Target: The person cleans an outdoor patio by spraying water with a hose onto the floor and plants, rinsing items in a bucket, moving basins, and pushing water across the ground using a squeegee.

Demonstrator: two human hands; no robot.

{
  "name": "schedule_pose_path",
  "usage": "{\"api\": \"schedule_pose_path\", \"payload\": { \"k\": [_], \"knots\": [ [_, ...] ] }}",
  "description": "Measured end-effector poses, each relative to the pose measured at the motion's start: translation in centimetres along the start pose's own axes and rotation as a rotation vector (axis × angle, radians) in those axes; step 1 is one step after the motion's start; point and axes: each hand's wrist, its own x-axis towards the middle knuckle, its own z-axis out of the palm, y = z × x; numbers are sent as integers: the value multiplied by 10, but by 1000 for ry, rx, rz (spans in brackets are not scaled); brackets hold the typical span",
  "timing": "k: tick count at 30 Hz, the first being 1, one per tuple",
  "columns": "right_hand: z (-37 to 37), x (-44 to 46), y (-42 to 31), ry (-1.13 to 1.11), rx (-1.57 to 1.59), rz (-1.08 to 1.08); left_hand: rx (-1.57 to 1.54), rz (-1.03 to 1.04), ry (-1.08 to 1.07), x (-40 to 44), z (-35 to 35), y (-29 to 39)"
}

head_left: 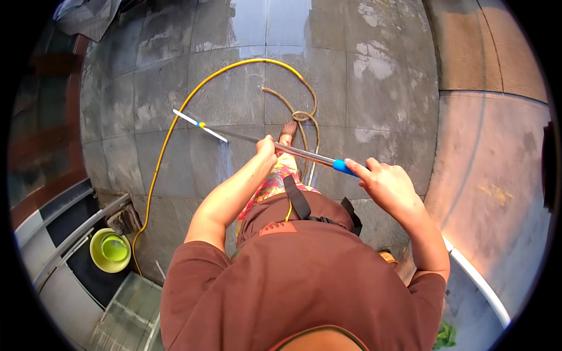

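Observation:
A long-handled floor squeegee (214, 134) slants across the front of my body, its white blade down on the grey tiles at the left and crossing the yellow hose. My left hand (266, 150) is wrapped round the middle of the metal pole. Up at the blue grip (343, 167), my right hand (386, 182) holds the end of the handle, with the index finger lying along it. Part of that hand's grip is hidden from above.
A yellow hose (159, 153) loops over the tiled floor (234, 105), its brown end coiled by my foot (287, 130). Wet patches mark the tiles. At lower left stand a yellow-green basin (96, 255) and a grey crate (126, 307). A raised ledge (486, 158) runs along the right.

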Motion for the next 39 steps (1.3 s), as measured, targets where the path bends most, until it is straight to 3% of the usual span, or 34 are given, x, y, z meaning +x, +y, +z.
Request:
{"api": "schedule_pose_path", "payload": {
  "k": [2,7,11,15,18,23,25,27,29,31,34,35,36,37,39],
  "knots": [
    [-14,13,6,-41,-88,0,126,-39,43,35,14,-9],
    [-69,-8,53,39,-38,273,171,-24,56,1,124,-9],
    [-107,-38,62,58,-124,469,228,-39,-195,-64,199,1],
    [-121,-66,67,115,-58,577,188,-61,-504,-103,211,7],
    [-125,-90,71,86,134,652,297,113,-491,-136,208,14],
    [-45,-71,75,162,478,714,600,378,-364,-65,221,35],
    [-3,-36,68,152,649,673,601,431,-225,-44,231,49],
    [49,5,69,191,856,494,666,478,-169,11,231,45],
    [90,43,69,199,1033,439,747,369,-182,11,229,58],
    [100,36,66,222,1071,571,887,349,-214,31,231,55],
    [116,-6,62,329,943,727,1017,355,-230,25,248,11],
    [116,-30,62,305,900,775,1191,379,-346,15,256,-7],
    [112,-55,62,327,914,810,1183,448,-250,16,263,-43],
    [118,-84,57,415,890,826,1147,356,-401,-53,270,-56],
    [109,-129,43,396,886,944,1186,321,-519,-76,283,-113]
  ]
}}
